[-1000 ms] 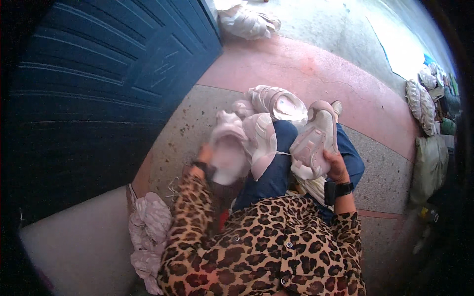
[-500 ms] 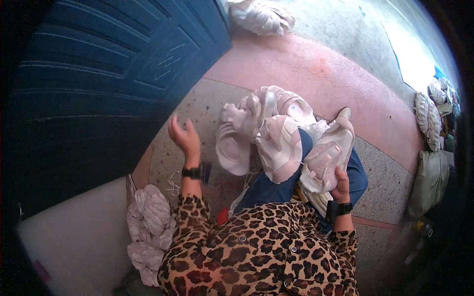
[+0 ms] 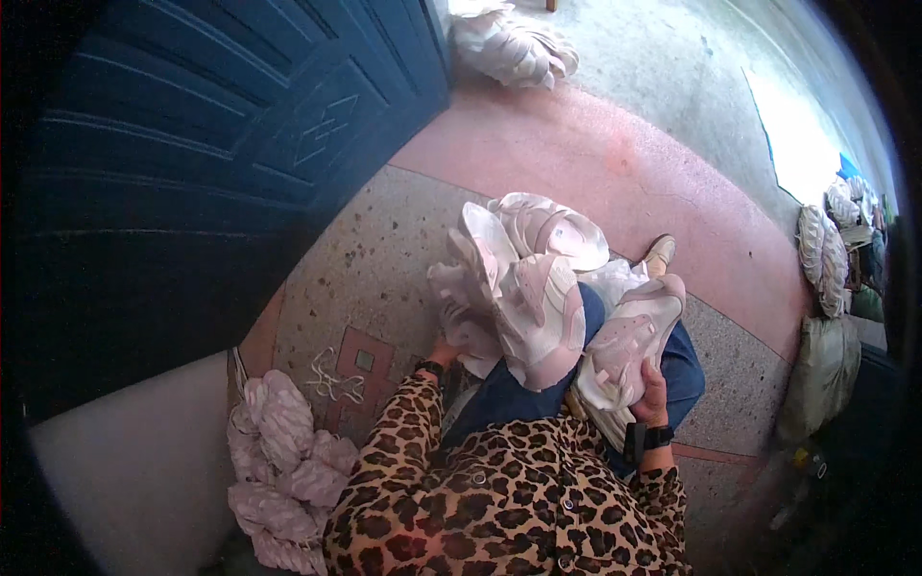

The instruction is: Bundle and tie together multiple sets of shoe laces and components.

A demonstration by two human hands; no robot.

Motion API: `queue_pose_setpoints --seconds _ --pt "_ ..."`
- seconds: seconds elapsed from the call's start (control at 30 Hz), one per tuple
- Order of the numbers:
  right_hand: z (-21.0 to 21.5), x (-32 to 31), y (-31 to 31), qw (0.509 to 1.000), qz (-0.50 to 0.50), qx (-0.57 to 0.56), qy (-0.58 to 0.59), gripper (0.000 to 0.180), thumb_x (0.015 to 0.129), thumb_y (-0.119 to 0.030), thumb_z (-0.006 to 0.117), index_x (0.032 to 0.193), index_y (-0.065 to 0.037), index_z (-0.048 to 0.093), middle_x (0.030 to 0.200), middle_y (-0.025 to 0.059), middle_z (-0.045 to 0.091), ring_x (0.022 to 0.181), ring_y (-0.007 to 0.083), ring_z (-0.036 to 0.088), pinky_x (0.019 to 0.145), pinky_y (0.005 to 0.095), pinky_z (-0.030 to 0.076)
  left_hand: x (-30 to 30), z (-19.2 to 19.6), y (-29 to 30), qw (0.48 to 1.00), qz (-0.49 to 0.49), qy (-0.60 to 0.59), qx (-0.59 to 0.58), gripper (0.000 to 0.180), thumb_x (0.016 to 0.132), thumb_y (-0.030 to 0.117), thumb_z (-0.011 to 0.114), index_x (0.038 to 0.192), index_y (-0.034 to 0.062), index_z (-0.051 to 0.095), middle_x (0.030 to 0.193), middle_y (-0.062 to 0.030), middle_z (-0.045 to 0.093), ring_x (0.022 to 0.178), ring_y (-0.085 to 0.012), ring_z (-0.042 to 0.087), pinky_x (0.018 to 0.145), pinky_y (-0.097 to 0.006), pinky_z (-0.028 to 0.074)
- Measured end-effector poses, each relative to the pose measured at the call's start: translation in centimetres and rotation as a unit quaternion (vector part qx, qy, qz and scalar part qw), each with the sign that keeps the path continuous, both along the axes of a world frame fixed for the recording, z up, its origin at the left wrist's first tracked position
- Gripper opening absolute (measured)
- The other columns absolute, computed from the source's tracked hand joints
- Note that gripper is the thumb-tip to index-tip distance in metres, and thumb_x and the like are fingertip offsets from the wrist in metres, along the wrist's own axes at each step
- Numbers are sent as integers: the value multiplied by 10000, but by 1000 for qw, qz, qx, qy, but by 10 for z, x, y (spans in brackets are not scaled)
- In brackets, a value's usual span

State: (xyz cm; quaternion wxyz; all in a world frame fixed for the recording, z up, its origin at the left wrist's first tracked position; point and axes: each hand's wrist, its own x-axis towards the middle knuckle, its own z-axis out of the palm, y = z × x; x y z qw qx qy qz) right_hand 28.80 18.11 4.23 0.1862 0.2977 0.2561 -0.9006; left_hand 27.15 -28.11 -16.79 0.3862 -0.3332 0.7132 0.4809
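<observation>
The pile of pale pink shoe uppers [image 3: 523, 288] lies across the person's lap, on the blue trousers [image 3: 509, 398], so both hands can reach it. The right hand [image 3: 653, 394] is on the right of the pile and grasps one upper [image 3: 624, 350] from below, tilted up. The left hand [image 3: 447, 346] is at the pile's left lower edge, mostly hidden; I cannot tell its grip. Bundled uppers [image 3: 283, 461] rest on the floor, left of the lap.

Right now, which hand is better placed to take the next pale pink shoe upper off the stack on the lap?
Probably the left hand: it sits at the near edge of the stack of pink uppers, apparently free. The right hand is already gripping an upper at the right knee.
</observation>
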Motion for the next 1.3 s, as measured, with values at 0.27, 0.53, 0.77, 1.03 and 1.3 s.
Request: queue_pose_setpoints --seconds 0.27,0.53,0.77,1.03,1.3 --pt "5 2 -6 1000 5 -6 24 609 1011 -299 534 1505 -44 285 1462 169 458 1320 358 486 1118 552 391 -53 -48 -81 967 -166 156 -116 503 795 233 730 1225 -7 623 1189 -227 658 1117 -362 628 927 -444 497" --pt "19 0 -4 999 8 -13 32 584 1020 -279 527 1505 -55 293 1463 152 463 1317 359 485 1114 562 392 -334 164 -84 673 -605 222 -364 189 862 99 579 922 2 731 955 -201 712 886 -388 692 746 -476 550" --pt "11 16 1 998 -56 0 20 580 1021 -264 528 1508 -58 291 1471 149 454 1320 352 481 1101 550 410 -376 368 59 708 -279 645 -71 527 875 119 679 1381 102 536 1387 -181 553 1245 -376 540 1065 -440 424" --pt "-14 22 -3 997 -60 -37 -11 587 1022 -278 522 1517 -67 287 1485 138 446 1339 333 467 1133 511 380 -260 95 -102 795 322 304 414 865 872 584 586 1544 148 260 1556 -154 335 1424 -336 329 1152 -531 281" --pt "-21 28 3 998 -43 -28 -21 584 1029 -284 500 1524 -70 276 1493 125 443 1357 331 445 1146 514 354 -274 72 -87 863 336 252 281 690 927 639 442 1406 147 505 1399 -120 541 1314 -294 483 1044 -575 405"
